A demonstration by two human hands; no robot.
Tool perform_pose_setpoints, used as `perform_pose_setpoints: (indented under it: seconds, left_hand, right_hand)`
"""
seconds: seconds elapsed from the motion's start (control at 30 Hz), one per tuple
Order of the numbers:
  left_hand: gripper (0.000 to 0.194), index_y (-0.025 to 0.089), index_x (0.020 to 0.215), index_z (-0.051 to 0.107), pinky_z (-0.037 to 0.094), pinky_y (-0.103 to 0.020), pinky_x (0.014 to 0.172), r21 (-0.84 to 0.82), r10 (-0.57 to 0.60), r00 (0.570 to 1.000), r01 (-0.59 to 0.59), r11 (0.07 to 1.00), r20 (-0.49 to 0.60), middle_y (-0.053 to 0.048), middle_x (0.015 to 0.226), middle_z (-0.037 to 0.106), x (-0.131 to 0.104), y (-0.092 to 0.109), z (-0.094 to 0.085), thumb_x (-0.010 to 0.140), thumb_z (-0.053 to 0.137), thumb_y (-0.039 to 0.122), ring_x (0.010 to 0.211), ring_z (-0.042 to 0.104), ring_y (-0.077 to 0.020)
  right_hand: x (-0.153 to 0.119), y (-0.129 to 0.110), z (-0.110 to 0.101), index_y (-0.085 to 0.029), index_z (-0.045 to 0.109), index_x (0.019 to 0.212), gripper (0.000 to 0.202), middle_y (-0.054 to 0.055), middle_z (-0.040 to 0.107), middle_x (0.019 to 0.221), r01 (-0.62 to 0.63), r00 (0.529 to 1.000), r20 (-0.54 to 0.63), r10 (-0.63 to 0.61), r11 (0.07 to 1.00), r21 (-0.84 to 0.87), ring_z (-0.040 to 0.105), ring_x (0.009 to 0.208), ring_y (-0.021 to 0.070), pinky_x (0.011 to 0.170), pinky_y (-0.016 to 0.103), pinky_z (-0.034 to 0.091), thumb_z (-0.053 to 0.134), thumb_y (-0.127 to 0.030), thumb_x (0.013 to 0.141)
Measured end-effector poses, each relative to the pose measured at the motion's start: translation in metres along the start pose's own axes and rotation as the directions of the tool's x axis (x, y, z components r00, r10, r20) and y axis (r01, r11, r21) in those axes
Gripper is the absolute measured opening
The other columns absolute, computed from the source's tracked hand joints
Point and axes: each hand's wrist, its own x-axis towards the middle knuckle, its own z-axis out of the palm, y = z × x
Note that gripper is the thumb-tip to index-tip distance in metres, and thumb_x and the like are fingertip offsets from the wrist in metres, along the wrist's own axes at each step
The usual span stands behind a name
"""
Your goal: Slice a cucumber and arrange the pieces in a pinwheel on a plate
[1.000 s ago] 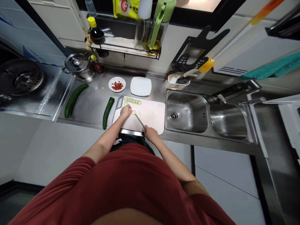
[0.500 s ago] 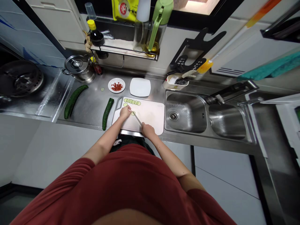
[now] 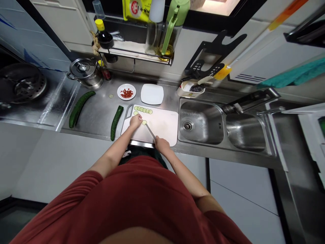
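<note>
Knife (image 3: 150, 131): grasped in the right hand (image 3: 162, 145), blade tip at a cucumber slice (image 3: 144, 122) on the cutting board (image 3: 164, 123).
Left hand (image 3: 136, 121): fingers curled beside that slice; cannot tell whether they pinch anything.
Round plate (image 3: 126, 86): chopped red pieces (image 3: 126, 93), beyond the board.
Pot (image 3: 94, 80): lidded, contents hidden.

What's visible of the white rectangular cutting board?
The white rectangular cutting board looks plastic, with rounded corners and a grey slotted handle at its far left corner. It lies flat on the steel counter, left of the steel sink. Overlapping round pale-green slices line part of its far edge; one sits apart, nearer. The left hand is over its left side; the right hand holds a grey-bladed knife over it, tip at another slice. Hand contact is unclear.
</note>
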Motion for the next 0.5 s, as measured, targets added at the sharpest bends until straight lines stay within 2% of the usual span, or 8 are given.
perform_pose_setpoints:
  seconds: [0.2, 0.5]
  left_hand:
    - [0.017, 0.024, 0.093, 0.064, 0.042, -0.026, 0.071, 0.005, 0.000, 1.000, 0.000, 1.000, 0.000, -0.002, 0.087, 0.068, 0.001, -0.001, 0.002, 0.077, 0.064, 0.027, 0.083, 0.061, -0.0172]
    - [0.016, 0.024, 0.092, 0.064, 0.041, -0.026, 0.071, 0.012, 0.009, 1.000, -0.008, 1.000, -0.014, -0.002, 0.087, 0.069, 0.002, -0.002, 0.003, 0.077, 0.065, 0.028, 0.084, 0.061, -0.0176]
  right_hand:
    - [0.008, -0.007, -0.004, -0.019, 0.046, 0.121, 0.028, 0.013, 0.067, 0.101, 0.023, 0.999, -0.039, -0.024, 1.000, -0.011, 0.064, 0.094, 0.0244, 0.074, 0.031, 0.044, 0.034, -0.022, 0.096]
    - [0.011, -0.012, -0.009, -0.016, 0.047, 0.120, 0.029, 0.014, 0.067, 0.102, 0.035, 0.997, -0.067, -0.037, 0.999, -0.034, 0.064, 0.096, 0.0249, 0.075, 0.031, 0.044, 0.034, -0.018, 0.095]
